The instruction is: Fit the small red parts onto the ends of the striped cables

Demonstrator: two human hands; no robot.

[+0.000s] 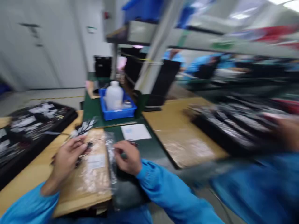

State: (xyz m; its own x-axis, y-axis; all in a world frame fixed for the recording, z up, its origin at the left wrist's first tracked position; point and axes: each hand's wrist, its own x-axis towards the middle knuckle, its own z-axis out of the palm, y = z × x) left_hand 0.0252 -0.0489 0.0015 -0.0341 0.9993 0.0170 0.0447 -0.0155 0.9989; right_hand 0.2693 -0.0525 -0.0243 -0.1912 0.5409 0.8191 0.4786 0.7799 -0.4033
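Note:
My left hand (68,155) is closed over the left board, with fingers and thumb around a bunch of small dark parts (89,145); blur hides their kind. Just beyond it lie several dark strips with white ends (84,127). Beneath and beside that hand, a clear plastic bag (97,179) with a white label (96,161) rests on a tan board (70,203). My right hand (129,157) is curled over the dark green table, right of the bag's edge. Its fingertips are bent toward the thumb, and what they hold, if anything, cannot be made out.
A black tray (67,115) of parts stands at left. Ahead is a blue bin (112,115) with a white bottle (114,95). A white paper (135,132) lies before it. On the right, a co-worker's hand (289,132) is beside another black tray (210,133).

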